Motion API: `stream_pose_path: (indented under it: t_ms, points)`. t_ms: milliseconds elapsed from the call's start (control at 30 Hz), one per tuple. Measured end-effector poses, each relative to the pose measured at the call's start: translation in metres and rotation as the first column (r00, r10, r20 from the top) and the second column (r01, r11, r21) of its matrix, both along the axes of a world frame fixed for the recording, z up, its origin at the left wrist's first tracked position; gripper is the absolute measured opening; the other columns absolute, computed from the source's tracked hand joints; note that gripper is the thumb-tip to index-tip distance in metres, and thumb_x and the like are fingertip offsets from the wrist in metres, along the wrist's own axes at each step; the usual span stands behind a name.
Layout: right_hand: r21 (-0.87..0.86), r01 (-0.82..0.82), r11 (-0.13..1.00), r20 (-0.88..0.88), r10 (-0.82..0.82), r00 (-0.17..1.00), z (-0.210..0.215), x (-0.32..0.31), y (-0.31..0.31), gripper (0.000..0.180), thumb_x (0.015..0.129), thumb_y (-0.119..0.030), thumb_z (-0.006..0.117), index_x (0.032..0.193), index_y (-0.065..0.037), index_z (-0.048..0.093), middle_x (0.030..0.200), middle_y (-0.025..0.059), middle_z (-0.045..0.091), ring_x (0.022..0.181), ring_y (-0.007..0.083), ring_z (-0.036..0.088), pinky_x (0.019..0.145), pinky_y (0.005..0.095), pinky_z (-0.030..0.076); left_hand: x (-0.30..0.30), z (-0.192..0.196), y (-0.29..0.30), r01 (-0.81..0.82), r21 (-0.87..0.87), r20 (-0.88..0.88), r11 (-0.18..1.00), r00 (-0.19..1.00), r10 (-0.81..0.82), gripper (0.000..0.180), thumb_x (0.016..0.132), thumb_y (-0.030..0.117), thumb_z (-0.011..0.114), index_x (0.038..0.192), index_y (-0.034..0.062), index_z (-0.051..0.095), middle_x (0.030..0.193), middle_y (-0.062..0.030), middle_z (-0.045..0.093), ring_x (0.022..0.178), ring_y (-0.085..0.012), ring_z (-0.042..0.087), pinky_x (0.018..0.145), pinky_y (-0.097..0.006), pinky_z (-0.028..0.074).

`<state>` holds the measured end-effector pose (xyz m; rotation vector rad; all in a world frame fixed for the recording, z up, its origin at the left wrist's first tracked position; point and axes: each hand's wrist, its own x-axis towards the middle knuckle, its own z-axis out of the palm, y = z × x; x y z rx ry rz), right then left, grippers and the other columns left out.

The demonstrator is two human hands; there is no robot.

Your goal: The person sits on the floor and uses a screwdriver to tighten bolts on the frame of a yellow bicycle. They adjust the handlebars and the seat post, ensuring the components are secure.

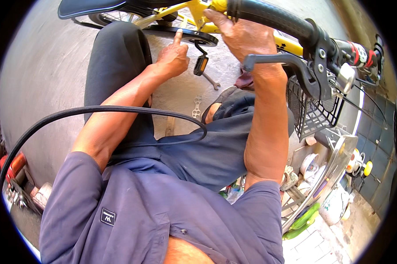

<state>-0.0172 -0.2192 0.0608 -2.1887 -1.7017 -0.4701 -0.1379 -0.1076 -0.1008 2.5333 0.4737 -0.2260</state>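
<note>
A yellow bicycle frame (198, 15) stands in front of me, with a black chain guard (156, 31) and a pedal (201, 65) hanging below it. My left hand (174, 58) has its index finger stretched out onto the chain guard's edge, the other fingers curled, holding nothing. Reaching up past the brake lever (282, 59), my right hand (249, 38) lays its thumb by the yellow frame; the black handlebar grip (273, 16) hides its other fingers. On the ground below the pedal lie an open-end wrench (212, 82) and a flat multi-hole wrench (197, 105).
A black saddle (90, 9) is at upper left, and a black wire basket (317, 105) hangs at right. A black cord (97, 108) arcs across my left forearm. Long green vegetables (302, 222) lie at lower right. Red items (15, 167) stand at far left.
</note>
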Motion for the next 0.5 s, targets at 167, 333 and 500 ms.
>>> stream_pose_path:
  t_ms: [167, 333, 500]
  points:
    - [0.014, -0.038, 0.999, 0.173, 0.035, 0.984, 0.001, -0.004, -0.004, 0.028, 0.084, -0.007, 0.061, 0.111, -0.002, 0.058, 0.103, 0.0176, 0.06, 0.088, 0.0301, 0.062, 0.077, 0.0386, 0.05, -0.003, -0.002, 0.001, -0.006, -0.023, 0.035, 1.0, 0.999, 0.007, 0.024, 0.082, 0.017, 0.062, 0.097, -0.0015, 0.062, 0.154, -0.0294, 0.016, 0.099, -0.0435, 0.063, 0.089, -0.048, 0.049]
    - [0.206, -0.161, 0.965, -0.023, 0.169, 0.985, 0.003, 0.002, -0.009, 0.027, 0.083, -0.005, 0.059, 0.109, 0.002, 0.058, 0.102, 0.0185, 0.06, 0.091, 0.0331, 0.061, 0.081, 0.0407, 0.049, 0.001, -0.009, -0.002, -0.002, -0.009, 0.021, 1.0, 1.0, 0.002, 0.025, 0.083, 0.02, 0.063, 0.098, -0.0003, 0.062, 0.155, -0.0274, 0.014, 0.101, -0.0433, 0.062, 0.089, -0.047, 0.049]
    - [0.177, -0.113, 0.978, 0.126, 0.091, 0.988, 0.002, 0.001, -0.006, 0.028, 0.08, -0.003, 0.058, 0.108, 0.0, 0.057, 0.099, 0.0167, 0.058, 0.087, 0.0299, 0.06, 0.077, 0.0379, 0.048, -0.001, -0.032, 0.006, 0.023, -0.004, 0.083, 1.0, 0.996, -0.023, 0.027, 0.083, 0.022, 0.065, 0.099, 0.0005, 0.062, 0.156, -0.0263, 0.015, 0.103, -0.0425, 0.062, 0.089, -0.047, 0.049]
